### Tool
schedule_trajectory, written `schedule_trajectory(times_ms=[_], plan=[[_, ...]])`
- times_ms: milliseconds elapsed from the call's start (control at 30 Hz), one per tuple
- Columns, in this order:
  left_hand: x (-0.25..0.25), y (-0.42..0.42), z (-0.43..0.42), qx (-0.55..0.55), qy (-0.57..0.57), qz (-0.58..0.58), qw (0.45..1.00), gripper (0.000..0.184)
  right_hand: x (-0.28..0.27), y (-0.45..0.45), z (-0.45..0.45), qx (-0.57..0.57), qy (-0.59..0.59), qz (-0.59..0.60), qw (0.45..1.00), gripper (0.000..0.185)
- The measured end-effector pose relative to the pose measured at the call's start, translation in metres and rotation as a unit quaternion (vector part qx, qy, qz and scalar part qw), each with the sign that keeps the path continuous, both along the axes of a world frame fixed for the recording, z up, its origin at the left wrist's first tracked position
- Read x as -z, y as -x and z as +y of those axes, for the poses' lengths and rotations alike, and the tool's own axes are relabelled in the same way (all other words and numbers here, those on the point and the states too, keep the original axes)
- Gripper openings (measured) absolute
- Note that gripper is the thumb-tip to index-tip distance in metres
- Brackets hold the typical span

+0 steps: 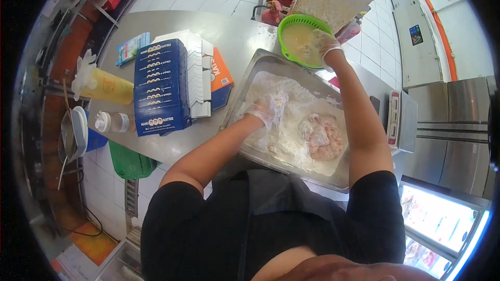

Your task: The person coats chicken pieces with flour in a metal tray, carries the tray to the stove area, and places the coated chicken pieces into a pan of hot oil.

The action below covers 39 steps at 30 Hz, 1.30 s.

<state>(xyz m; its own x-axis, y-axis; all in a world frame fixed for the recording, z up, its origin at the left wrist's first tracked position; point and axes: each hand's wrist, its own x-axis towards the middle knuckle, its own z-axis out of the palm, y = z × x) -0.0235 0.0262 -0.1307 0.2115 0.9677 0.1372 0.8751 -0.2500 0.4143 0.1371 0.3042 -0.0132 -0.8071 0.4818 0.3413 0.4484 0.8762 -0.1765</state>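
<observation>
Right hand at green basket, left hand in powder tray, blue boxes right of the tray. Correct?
No: the blue boxes stand left of the powder tray, per the head view. The right hand is at the green basket, the left hand in the tray.

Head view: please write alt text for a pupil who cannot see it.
The gloved left hand is in a metal tray of white powder and pinkish meat; the gloved right hand is at a green container of cloudy liquid.
</observation>
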Motion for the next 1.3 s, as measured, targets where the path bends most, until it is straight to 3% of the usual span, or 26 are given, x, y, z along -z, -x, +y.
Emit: schedule_trajectory(times_ms=[67,100,133,200,267,333,400,467,533,633,733,800,933,1000,1067,1133,1200,1267,1300], plan=[[0.045,0.002,0.008,-0.018,0.089,-0.075,0.993,0.034,-0.055,0.003,-0.034,0.118,0.090,-0.014,0.989,0.017],[0.045,0.005,0.008,-0.015,0.101,-0.087,0.991,0.035,-0.079,0.001,-0.053,0.176,0.134,-0.022,0.975,0.016],[0.044,0.008,0.008,-0.013,0.113,-0.100,0.988,0.036,-0.087,-0.009,-0.068,0.164,0.057,-0.044,0.984,0.015],[-0.014,0.017,0.000,0.013,0.072,-0.075,0.995,0.035,-0.098,-0.029,-0.098,0.137,-0.099,-0.090,0.981,0.016],[-0.067,0.016,0.015,0.068,-0.005,-0.329,0.942,0.033,-0.108,-0.041,-0.156,0.125,-0.148,-0.078,0.978,0.016],[-0.076,0.023,0.047,0.095,-0.107,-0.209,0.967,0.040,-0.093,-0.060,-0.201,0.089,-0.123,-0.110,0.982,0.021],[-0.124,0.030,0.074,0.059,-0.101,0.059,0.991,0.049,-0.071,-0.082,-0.245,0.069,-0.073,-0.060,0.993,0.026],[-0.147,0.032,0.118,0.043,-0.104,0.153,0.982,0.043,-0.007,-0.114,-0.280,0.140,0.125,0.026,0.982,0.030],[-0.150,0.031,0.169,0.031,-0.091,0.202,0.975,0.037,-0.048,-0.099,-0.303,0.221,0.449,-0.077,0.862,0.028],[-0.120,0.031,0.249,0.023,-0.052,0.280,0.958,0.031,-0.032,-0.119,-0.336,0.149,0.203,-0.105,0.962,0.030],[-0.098,0.028,0.297,0.017,-0.048,0.333,0.941,0.029,-0.030,-0.132,-0.347,0.155,0.195,0.015,0.968,0.034],[-0.110,0.026,0.303,0.024,-0.076,0.352,0.933,0.025,-0.036,-0.140,-0.348,0.170,0.209,0.001,0.963,0.037],[-0.121,0.033,0.279,0.023,-0.084,0.355,0.931,0.022,-0.027,-0.157,-0.357,0.189,0.214,-0.035,0.958,0.038],[-0.189,0.023,0.212,-0.047,-0.051,0.237,0.969,0.026,-0.018,-0.156,-0.368,0.187,0.175,-0.059,0.965,0.037],[-0.227,0.021,0.149,-0.029,-0.065,0.179,0.981,0.032,-0.004,-0.153,-0.369,0.148,0.163,-0.114,0.969,0.037],[-0.215,0.026,0.098,0.066,-0.077,0.182,0.978,0.030,0.015,-0.155,-0.370,0.077,0.182,-0.200,0.960,0.037],[-0.189,0.019,0.053,0.150,0.071,0.244,0.955,0.032,0.012,-0.137,-0.370,0.125,0.255,-0.285,0.915,0.034],[-0.077,0.047,0.010,0.226,0.109,0.236,0.939,0.033,0.015,-0.117,-0.357,0.108,0.333,-0.294,0.890,0.033],[-0.060,0.049,-0.025,0.252,0.143,0.232,0.928,0.033,0.018,-0.104,-0.353,0.095,0.361,-0.287,0.882,0.033]])
